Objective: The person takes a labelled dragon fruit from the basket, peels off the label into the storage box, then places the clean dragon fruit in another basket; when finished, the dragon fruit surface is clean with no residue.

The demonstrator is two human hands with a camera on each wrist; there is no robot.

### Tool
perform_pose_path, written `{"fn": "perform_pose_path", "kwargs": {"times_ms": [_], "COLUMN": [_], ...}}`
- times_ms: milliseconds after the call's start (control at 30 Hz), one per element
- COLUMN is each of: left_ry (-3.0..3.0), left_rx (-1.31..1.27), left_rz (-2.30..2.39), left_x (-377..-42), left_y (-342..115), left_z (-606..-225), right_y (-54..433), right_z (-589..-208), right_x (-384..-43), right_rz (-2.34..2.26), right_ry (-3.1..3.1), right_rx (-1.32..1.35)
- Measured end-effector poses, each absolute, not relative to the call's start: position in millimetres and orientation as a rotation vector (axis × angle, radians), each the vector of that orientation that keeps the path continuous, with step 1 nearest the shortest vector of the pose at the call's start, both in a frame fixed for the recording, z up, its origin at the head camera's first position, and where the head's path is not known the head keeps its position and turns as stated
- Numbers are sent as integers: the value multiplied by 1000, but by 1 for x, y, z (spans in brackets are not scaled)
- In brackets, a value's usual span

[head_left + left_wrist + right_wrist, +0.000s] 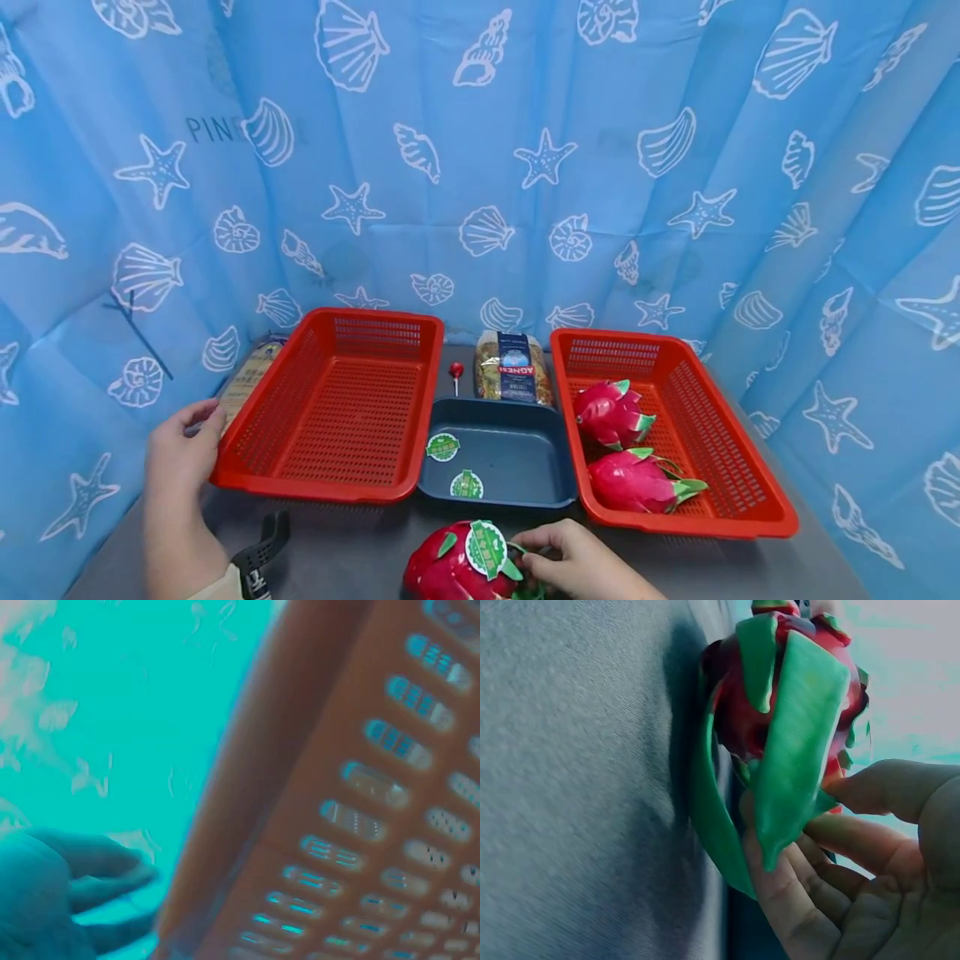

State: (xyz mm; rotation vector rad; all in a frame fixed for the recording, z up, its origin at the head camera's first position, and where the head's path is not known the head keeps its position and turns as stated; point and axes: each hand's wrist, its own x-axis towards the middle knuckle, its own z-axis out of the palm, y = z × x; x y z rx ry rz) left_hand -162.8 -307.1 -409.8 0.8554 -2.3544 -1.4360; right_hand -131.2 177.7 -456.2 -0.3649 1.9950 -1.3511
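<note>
At the near edge of the table lies a red dragon fruit (450, 567) with green leafy tips and a round green-and-white sticker (486, 550). My right hand (573, 560) pinches it by the leafy end; in the right wrist view the thumb and fingers sit around a long green leaf (799, 742). My left hand (183, 442) is beside the outer rim of the left red basket (431, 400), fingers loosely bent and close to a flat package (255, 375) behind that rim. In the left wrist view the fingers point toward the basket wall (300, 772).
Two more dragon fruits (611, 412) lie in the right red basket (750, 529). Between the baskets stands a dark blue tray (517, 454) with two green stickers. Behind it are a red lollipop (456, 370) and an Agnesi pasta bag (513, 367). A blue shell-patterned curtain (480, 167) surrounds the table.
</note>
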Motion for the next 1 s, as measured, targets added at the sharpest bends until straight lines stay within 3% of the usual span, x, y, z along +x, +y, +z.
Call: {"fn": "perform_pose_path", "kwargs": {"times_ms": [233,500,833,1000], "left_ry": [-2108,-2132,-2509,-2833], "left_rx": [504,27,-490,-702], "left_rz": [-1207,-1168,-1319,-1481], "left_x": [-146,-104,-75,-81], "left_y": [-275,-224,-148,-133], "left_z": [-386,-374,-426,-455], "right_y": [180,180,182,176], "right_z": [-456,-452,-454,-445], "right_x": [-135,-139,-137,-137], "right_rz": [-1309,-1243,-1200,-1178], "right_ry": [2012,2036,2086,2221], "right_rx": [-472,-498,-572,-569]}}
